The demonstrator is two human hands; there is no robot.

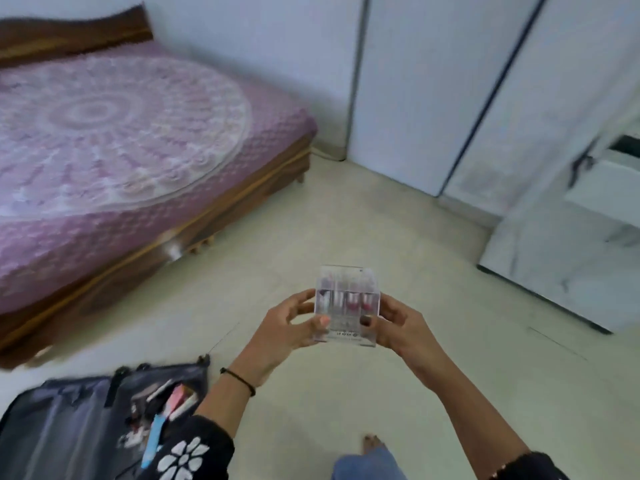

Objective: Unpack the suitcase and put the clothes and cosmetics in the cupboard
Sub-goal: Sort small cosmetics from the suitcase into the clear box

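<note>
Now both hands, left hand [291,323] and right hand [398,327], pinch clear plastic lipstick box [347,306]; loose fingertip grip, could slip mid-walk toward white cupboard [519,98].

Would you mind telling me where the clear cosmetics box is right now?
In the head view, the clear cosmetics box is held mid-frame between the left hand and right hand, above the floor, up and right of the open suitcase.
</note>
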